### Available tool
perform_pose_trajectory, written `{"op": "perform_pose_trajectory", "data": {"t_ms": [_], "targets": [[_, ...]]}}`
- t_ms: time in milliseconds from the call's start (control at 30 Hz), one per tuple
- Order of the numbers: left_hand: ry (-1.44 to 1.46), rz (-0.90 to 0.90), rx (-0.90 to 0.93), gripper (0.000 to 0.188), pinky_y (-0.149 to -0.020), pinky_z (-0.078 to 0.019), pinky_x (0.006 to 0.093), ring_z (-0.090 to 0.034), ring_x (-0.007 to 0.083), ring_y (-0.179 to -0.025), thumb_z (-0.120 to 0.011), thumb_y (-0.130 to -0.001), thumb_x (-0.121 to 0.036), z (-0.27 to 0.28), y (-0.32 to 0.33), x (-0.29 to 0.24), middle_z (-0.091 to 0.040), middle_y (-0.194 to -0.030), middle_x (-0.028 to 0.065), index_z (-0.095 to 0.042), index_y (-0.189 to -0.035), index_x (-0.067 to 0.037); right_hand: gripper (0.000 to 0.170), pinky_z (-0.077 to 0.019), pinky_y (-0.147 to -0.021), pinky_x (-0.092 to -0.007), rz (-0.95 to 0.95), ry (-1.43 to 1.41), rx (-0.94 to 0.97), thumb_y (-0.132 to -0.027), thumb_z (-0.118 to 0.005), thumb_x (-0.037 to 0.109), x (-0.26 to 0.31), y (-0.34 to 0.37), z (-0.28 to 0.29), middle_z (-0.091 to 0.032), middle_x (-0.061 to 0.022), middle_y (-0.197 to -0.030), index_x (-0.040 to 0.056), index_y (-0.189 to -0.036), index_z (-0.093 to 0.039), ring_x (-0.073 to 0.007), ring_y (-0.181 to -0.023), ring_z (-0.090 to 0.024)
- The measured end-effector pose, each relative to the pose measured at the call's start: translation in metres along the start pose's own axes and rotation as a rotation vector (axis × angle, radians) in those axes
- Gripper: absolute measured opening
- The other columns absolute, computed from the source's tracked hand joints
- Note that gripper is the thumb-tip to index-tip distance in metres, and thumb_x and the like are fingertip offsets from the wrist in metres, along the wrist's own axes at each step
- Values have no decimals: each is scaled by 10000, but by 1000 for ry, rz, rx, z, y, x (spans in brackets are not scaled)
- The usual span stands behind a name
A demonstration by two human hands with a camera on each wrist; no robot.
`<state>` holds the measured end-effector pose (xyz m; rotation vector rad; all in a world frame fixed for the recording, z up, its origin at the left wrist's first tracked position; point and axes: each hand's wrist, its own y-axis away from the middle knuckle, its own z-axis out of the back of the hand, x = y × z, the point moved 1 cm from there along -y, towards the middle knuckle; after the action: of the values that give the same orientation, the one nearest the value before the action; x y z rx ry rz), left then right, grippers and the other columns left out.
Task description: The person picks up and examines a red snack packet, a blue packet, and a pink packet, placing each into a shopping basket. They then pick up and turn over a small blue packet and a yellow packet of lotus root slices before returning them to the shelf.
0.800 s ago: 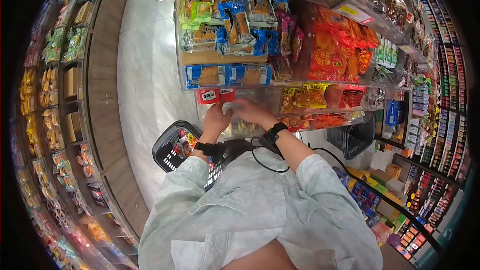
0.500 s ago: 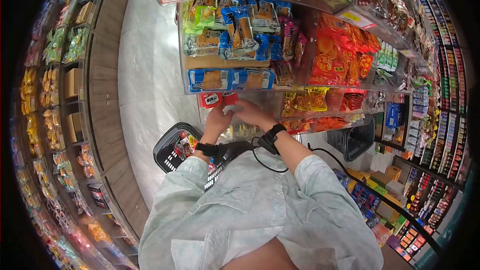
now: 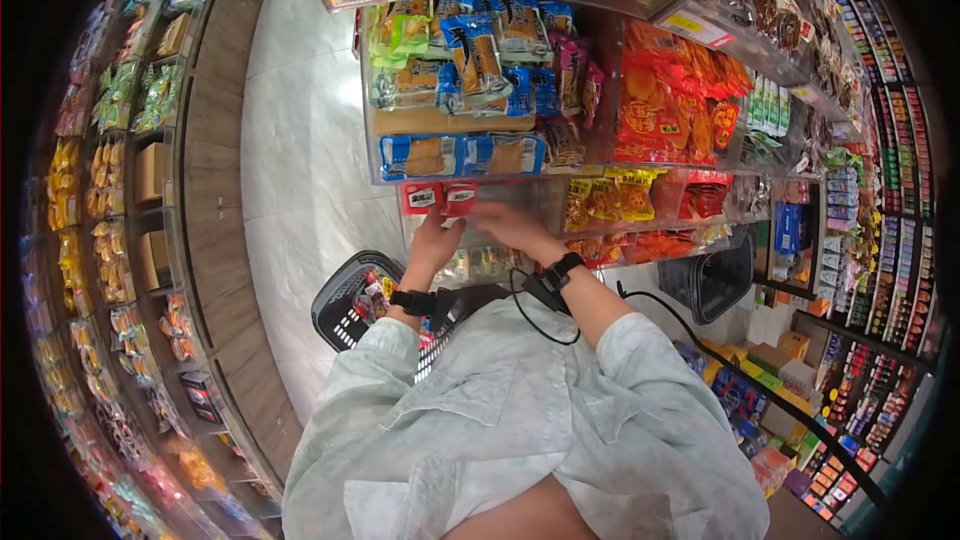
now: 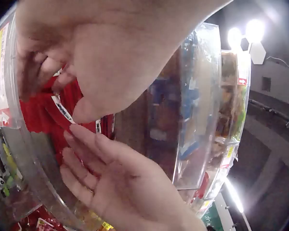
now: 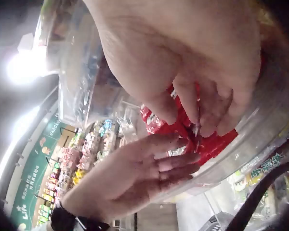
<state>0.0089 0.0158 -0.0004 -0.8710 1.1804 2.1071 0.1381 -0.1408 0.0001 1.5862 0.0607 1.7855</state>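
Small red packets with white labels [image 3: 459,196] stand in a clear bin below the blue-wrapped snacks. My left hand [image 3: 432,242] reaches in at the bin's left part; in the left wrist view its thumb and fingers lie on either side of a red packet [image 4: 41,115], pinching it. My right hand [image 3: 515,230] reaches in from the right with loosely extended fingers. In the left wrist view the right hand [image 4: 135,183] shows its palm, its fingertips close to the left thumb. The right wrist view shows both hands meeting over the red packets [image 5: 216,144].
Blue-wrapped snacks [image 3: 420,157] fill the bin above, and red bags [image 3: 660,120] are to its right. A dark shopping basket [image 3: 335,290] with packets stands at lower left. Another basket [image 3: 708,290] stands at right. A black cable [image 3: 740,375] runs past my right side.
The red packets show more fully beyond my left fingers, labels facing up. My right hand has shifted slightly right, away from the left thumb. The head view has shifted a little.
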Motion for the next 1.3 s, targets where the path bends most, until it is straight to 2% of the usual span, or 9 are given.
{"op": "perform_pose_trajectory", "data": {"t_ms": [67,167,267,467,567,767,900,1167,1300], "targets": [[119,-45,-4,567,-935,-555,384,-736,288,-1081,-712,-953,-248,-6,-3,9,-724,-1230,208,-543,-1434,1,411,-549,-941,-336,-98,-102,32,-1003,-685,259,32,27,15,-767,-139,-1174,-6,-1317,-695,-206,-1059,-716],[420,-16,34,521,-878,-561,338,-715,220,-1006,-690,-979,-184,-12,4,6,-731,-1139,156,-538,-1438,12,367,-545,-936,-301,-50,-297,55,-1046,-655,227,37,54,36,-765,-72,-1162,9,-1339,-698,-137,-1039,-686],[727,41,126,546,-901,-557,322,-707,192,-1035,-693,-999,-195,-5,34,-31,-735,-1125,144,-506,-1443,61,344,-547,-943,-307,-40,-276,33,-1058,-637,207,71,95,62,-764,-55,-1172,19,-1339,-705,-150,-1035,-692],[622,-138,301,448,-879,-525,272,-648,123,-967,-672,-1023,-121,-14,87,-81,-682,-1091,44,-531,-1421,30,316,-527,-942,-292,-88,-164,83,-1067,-637,224,77,170,92,-750,-36,-1183,11,-1280,-733,-101,-1051,-658],[637,-247,303,318,-890,-517,268,-633,107,-980,-677,-1024,-102,-24,118,-101,-665,-1061,22,-581,-1308,5,265,-550,-838,-268,36,-272,17,-1060,-643,188,75,213,91,-735,3,-1074,25,-1248,-733,-68,-926,-649],[640,-360,417,147,-886,-498,249,-605,71,-980,-661,-1039,-89,-69,167,-106,-642,-1047,-14,-592,-1163,-48,305,-537,-937,-282,152,-351,-98,-1045,-648,117,46,292,87,-712,-28,-1164,6,-1328,-661,-112,-1052,-668],[506,-355,405,138,-868,-505,258,-602,74,-974,-632,-1064,-127,-115,219,-103,-653,-1048,2,-588,-1142,-22,351,-500,-1015,-297,152,-355,-84,-1045,-644,107,19,350,91,-684,-39,-1264,-9,-1376,-629,-114,-1142,-638],[606,-369,159,265,-902,-515,277,-617,94,-1030,-652,-1041,-57,-235,345,-81,-646,-1183,42,-514,-1262,-10,337,-527,-945,-276,270,-436,-47,-1037,-640,90,-68,447,81,-686,-48,-1226,6,-1364,-636,-107,-1087,-649],[545,-335,65,292,-919,-543,298,-632,117,-1095,-651,-1033,-39,-251,407,-78,-641,-1230,77,-475,-1265,-7,303,-572,-891,-297,323,-432,-50,-1020,-662,104,-84,482,60,-694,-74,-1168,28,-1313,-670,-143,-1015,-705]]}}
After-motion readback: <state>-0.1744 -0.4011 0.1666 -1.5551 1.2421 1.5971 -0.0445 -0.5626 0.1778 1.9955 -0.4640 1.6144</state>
